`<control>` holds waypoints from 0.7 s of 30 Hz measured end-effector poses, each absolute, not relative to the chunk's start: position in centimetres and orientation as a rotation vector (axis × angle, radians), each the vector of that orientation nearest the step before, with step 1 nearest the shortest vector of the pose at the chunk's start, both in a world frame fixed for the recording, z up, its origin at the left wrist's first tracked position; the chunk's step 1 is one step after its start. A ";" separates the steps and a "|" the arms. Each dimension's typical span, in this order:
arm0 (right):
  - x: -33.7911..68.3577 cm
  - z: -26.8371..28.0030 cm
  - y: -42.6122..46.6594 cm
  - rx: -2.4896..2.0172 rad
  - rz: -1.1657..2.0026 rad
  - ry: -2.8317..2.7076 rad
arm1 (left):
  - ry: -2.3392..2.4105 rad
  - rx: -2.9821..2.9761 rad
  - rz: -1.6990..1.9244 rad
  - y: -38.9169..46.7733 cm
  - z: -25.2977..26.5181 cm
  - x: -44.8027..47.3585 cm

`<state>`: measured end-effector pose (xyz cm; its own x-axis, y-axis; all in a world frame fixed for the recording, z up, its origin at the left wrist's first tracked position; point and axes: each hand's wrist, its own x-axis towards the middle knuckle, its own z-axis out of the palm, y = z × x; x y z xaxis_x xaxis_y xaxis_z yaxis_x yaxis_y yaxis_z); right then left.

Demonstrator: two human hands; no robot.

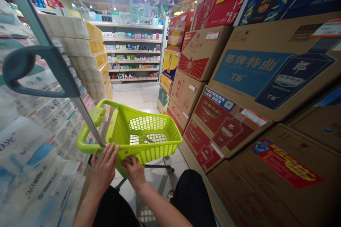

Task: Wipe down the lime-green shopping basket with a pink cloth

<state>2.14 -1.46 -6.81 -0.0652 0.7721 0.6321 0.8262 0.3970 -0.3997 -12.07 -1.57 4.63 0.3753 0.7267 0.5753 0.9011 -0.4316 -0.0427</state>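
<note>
A lime-green plastic shopping basket cart [149, 149] stands right in front of me, its slatted basket holding nothing that I can make out. From its left end a grey metal pole [87, 120] rises to a dark grey loop handle [64, 74]. My left hand [105, 166] lies over the near rim beside the foot of the pole, fingers stretched out and a little apart. Just right of it, my right hand [134, 171] is closed against the outer wall below the rim. Its fingers are bent together, and anything between them is hidden.
Stacked liquor cartons [245, 74] line the right side closely. Packs of tissue [87, 56] and plastic-wrapped paper [39, 163] are piled at left. Shelves of small boxed goods [133, 48] stand at the aisle's far end, past pale floor tiles [138, 92]. My knees flank my forearms.
</note>
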 end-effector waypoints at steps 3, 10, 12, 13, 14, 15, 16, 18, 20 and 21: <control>4.4 -7.9 -1.6 -1.417 -0.125 -1.647 | -1.398 -2.294 -0.692 -1.6 4.3 -12.1; 7.8 -4.9 0.1 -1.623 -0.094 -1.226 | -1.432 -1.936 -1.197 -0.4 2.8 -12.8; 6.9 -3.6 0.0 -1.625 -0.042 -1.291 | -1.502 -1.778 -1.316 0.2 3.0 -13.3; 6.3 -3.0 -0.1 -1.604 -0.019 -1.355 | -1.555 -1.760 -1.296 0.4 3.2 -13.5; 5.7 -2.3 -0.3 -1.577 0.004 -1.428 | -1.605 -1.776 -1.238 0.6 3.5 -13.7; 5.3 -1.7 -0.4 -1.553 0.025 -1.498 | -1.640 -1.814 -1.160 0.8 3.8 -13.8; 5.0 -1.1 -0.5 -1.537 0.041 -1.555 | -1.652 -1.855 -1.081 0.9 4.0 -14.0; 5.1 -0.3 -0.5 -1.549 0.051 -1.608 | -1.648 -1.901 -0.961 1.0 4.4 -14.3; 5.7 0.2 -0.2 -1.585 0.043 -1.612 | -1.643 -1.901 -0.889 1.0 4.5 -14.4; 6.0 0.2 0.0 -1.603 0.038 -1.605 | -1.645 -1.897 -0.860 1.0 4.6 -14.5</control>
<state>6.04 -0.04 0.21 0.1776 0.8339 0.5225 0.8080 0.1796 -0.5612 -14.46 1.01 4.59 0.0787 0.6829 0.7263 0.9861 -0.1601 0.0436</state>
